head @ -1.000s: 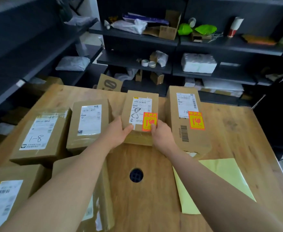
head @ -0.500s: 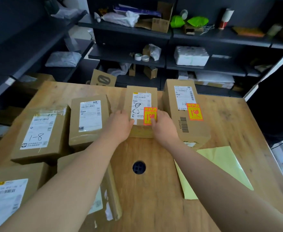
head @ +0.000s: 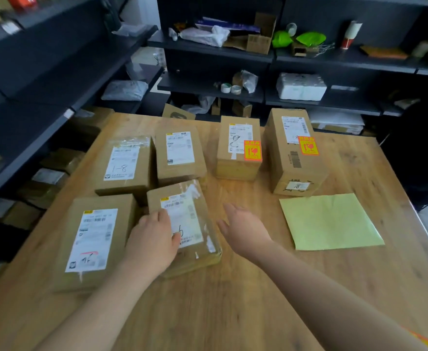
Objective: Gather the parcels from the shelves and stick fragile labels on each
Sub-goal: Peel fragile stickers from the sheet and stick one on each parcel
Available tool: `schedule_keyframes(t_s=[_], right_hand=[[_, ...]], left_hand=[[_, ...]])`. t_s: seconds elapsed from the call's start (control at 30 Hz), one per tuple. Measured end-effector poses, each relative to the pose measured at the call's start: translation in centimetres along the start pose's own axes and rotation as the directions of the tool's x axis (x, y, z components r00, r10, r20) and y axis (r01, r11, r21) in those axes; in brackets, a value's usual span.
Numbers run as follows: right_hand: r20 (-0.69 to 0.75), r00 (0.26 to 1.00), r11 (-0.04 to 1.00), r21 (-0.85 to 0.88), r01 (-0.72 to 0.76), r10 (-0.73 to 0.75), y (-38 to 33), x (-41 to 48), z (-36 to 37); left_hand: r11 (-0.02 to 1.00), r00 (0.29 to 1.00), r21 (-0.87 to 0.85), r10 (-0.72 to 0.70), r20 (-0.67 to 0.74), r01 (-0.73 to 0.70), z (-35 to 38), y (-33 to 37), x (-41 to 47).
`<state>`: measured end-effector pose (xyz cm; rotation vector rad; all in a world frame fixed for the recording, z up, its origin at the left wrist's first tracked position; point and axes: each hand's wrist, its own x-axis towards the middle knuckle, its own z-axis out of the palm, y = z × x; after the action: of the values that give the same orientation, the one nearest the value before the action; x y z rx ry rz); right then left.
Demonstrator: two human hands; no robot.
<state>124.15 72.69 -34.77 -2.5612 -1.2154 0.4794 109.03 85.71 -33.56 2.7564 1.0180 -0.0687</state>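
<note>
Left hand (head: 154,239) lies palm-down on brown cardboard parcel with white shipping label (head: 191,219), fingers relaxed. Right hand (head: 243,229) released, empty, just right of parcel. Orange fragile sticker (head: 253,150) on small cardboard box (head: 235,169) beyond it.

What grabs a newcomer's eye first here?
Two bright orange patches: a fragile label on the middle parcel at the far side of the table and a second label on the taller parcel to its right. Next, the pale yellow-green sheet lying flat on the table's right side. The left hand lies on a near parcel with no orange label, and the right hand hovers open beside it.
</note>
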Motion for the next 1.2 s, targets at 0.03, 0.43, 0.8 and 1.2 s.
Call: schedule_keyframes(t_s=[0.03,0.43,0.8,1.2], right_hand=[[0.064,0.998,1.0,0.031,0.001,-0.003,-2.2,-1.9,1.4],[0.031,0.987,0.942,0.294,-0.16,0.158,-0.4,-10.9,4.5],[-0.052,0.962,0.926,0.292,-0.241,0.267,6.8,-22.4,4.7],[-0.076,0.963,0.957,0.158,-0.243,0.257,14.7,-27.4,4.7]], left_hand=[[0.998,0.997,-0.032,-0.053,0.06,0.055,0.3,-1.8,-2.9],[0.931,0.983,-0.353,-0.027,0.181,0.091,3.6,-0.1,-10.3],[0.941,0.985,-0.34,0.051,0.165,0.009,6.6,7.9,-17.7],[0.949,0.975,-0.278,0.094,-0.203,-0.15,8.0,14.0,-22.9]])
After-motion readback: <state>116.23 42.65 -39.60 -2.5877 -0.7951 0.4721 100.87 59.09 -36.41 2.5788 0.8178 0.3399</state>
